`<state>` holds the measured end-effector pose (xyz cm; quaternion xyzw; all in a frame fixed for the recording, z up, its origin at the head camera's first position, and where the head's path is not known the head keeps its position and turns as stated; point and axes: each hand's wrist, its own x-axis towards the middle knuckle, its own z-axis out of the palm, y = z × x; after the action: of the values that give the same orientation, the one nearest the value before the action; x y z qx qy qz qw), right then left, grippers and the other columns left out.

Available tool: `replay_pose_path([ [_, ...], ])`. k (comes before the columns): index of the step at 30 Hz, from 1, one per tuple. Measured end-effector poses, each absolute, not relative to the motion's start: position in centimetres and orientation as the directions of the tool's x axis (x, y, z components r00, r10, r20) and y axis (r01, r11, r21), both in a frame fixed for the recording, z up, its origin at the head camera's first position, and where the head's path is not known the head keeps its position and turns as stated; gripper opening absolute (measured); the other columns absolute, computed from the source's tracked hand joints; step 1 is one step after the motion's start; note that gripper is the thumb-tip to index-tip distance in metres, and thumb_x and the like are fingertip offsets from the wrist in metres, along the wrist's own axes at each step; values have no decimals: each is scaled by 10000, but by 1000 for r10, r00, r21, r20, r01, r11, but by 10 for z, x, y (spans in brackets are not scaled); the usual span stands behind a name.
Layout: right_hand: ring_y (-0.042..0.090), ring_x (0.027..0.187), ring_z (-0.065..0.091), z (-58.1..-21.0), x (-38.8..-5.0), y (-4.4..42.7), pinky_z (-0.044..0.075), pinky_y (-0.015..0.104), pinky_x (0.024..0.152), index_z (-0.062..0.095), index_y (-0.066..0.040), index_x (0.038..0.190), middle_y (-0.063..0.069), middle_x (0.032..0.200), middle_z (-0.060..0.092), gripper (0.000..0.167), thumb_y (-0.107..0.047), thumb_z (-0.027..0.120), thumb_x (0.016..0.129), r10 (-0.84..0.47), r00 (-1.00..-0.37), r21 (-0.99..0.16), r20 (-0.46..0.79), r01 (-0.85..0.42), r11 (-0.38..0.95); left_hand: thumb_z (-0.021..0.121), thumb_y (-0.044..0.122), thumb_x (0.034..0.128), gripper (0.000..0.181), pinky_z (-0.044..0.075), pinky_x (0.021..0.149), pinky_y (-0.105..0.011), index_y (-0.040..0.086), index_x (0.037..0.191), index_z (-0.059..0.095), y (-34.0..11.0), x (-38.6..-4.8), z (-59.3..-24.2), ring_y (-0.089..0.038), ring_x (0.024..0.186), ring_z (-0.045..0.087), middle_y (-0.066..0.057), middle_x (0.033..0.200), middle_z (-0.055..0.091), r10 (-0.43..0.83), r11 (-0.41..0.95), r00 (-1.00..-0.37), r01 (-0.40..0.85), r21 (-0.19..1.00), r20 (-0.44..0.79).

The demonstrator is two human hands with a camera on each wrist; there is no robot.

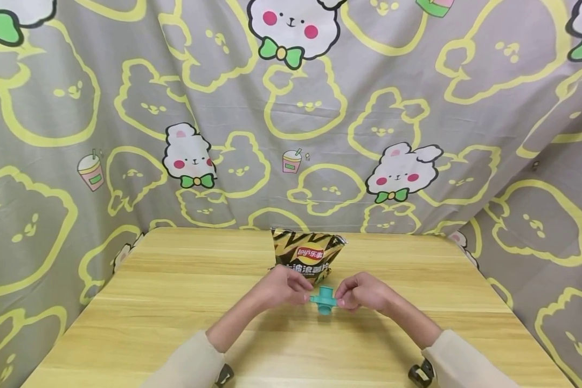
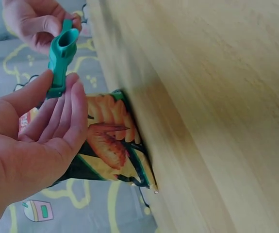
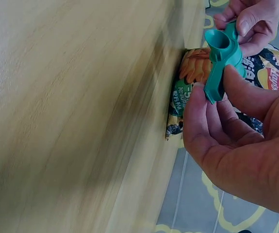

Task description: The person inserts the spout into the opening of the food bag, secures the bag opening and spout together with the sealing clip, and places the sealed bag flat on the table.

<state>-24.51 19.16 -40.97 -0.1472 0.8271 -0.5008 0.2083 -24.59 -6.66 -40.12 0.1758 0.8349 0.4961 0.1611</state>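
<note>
Grey curtain (image 1: 315, 151) printed with yellow outlines and white rabbits in green bows hung behind and to both sides of a pale wooden bench (image 1: 126, 302). On the bench stood a black and yellow Lay's bag (image 1: 310, 252), its lower edge resting on the wood. Just in front of it, held above the surface and between the two hands, was a teal piece (image 1: 325, 300) with a round hollow spout (image 3: 220, 47) at its middle and a narrow arm at each side. The left hand (image 1: 282, 290) had its grip closed on one end, thumb against fingertips; the right hand (image 1: 366, 291) pinched the opposite end likewise, its other fingers curved beneath. Both hands were near the bag, and the left partly covered it in the head view. Cream sleeves (image 1: 186, 360) reached the wrists, with a dark device (image 1: 421, 373) beside the right cuff.
</note>
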Motion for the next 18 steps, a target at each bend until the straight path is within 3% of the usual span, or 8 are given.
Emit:
replay_pose_path([
  [3,172,698,589,-410,-244,190,545,380,690,704,48,937,29,735,660,113,-35,712,861,-452,-870,-893,-197,-30,449,833,91,817,145,570,854,-393,112,953,784,-66,-245,-399,-151,820,708,4,865,768,431,469,-899,148,871,-79],
  [7,174,725,572,-407,-243,189,519,366,705,698,48,964,33,776,660,138,-49,710,867,-450,-869,-891,-206,-24,454,833,98,821,96,561,831,-390,113,906,791,-66,-245,-398,-137,811,693,19,849,763,407,487,-911,159,859,-62],
  [13,192,894,655,-397,-243,186,547,397,852,658,44,1221,95,984,712,363,-114,702,897,-463,-857,-885,-225,-19,465,840,112,822,55,554,764,-333,128,863,809,-64,-245,-397,-112,792,685,36,840,770,396,506,-918,199,840,-21],
  [18,199,965,679,-392,-245,179,546,442,935,624,28,1307,116,1083,708,460,-189,730,916,-479,-849,-887,-222,-27,460,829,76,828,41,601,755,-438,96,859,811,-61,-242,-395,-194,717,724,-3,804,770,397,470,-918,187,862,-17],
])
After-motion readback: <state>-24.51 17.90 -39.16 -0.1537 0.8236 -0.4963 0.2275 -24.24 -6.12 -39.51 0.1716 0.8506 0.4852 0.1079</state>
